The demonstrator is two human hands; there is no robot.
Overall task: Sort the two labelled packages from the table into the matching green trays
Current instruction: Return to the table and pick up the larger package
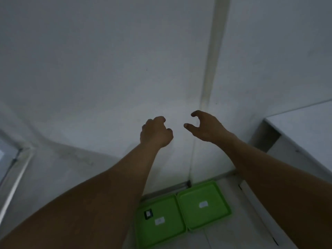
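Now both hands are up and hold nothing: the left hand (pixel 156 131) is curled, the right hand (pixel 204 125) half open. One small package (pixel 148 214) sits in the left green tray (pixel 172 232); the right green tray (pixel 221 196) looks bare.

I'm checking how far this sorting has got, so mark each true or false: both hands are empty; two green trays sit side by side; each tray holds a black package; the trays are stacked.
1. Both hands are empty. True: the left hand and right hand hold nothing.
2. Two green trays sit side by side. True: left tray, right tray.
3. Each tray holds a black package. False: only the left tray shows a small black package.
4. The trays are stacked. False: they lie next to each other.
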